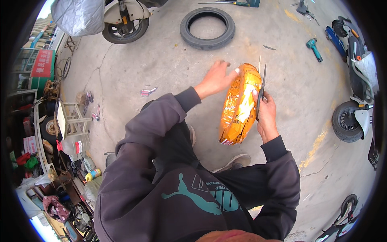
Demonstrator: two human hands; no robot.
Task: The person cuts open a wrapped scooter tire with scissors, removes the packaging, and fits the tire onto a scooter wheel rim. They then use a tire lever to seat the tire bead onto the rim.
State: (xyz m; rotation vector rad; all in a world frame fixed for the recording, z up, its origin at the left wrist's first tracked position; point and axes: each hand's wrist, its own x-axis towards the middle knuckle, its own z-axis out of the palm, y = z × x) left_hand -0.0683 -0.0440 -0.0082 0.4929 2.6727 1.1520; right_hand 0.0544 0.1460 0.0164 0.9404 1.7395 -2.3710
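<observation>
A tyre-shaped package [242, 105] in shiny orange-gold foil stands upright on the ground in front of me, its wrap creased along the side. My right hand [267, 114] is at its right side, closed on a pair of scissors [263, 77] with black handles. The scissor blades point away from me and are spread a little. My left hand [217, 78] is at the package's upper left, fingers apart and slightly blurred, thumb reaching toward the foil. Whether that thumb touches it, I cannot tell.
A bare black tyre [207, 28] lies flat on the concrete beyond. A teal power tool [314, 50] lies at the right, near a parked scooter [358, 70]. Another scooter's wheel [125, 28] stands at the far left. A small wooden stool [74, 119] and cluttered shelves line the left.
</observation>
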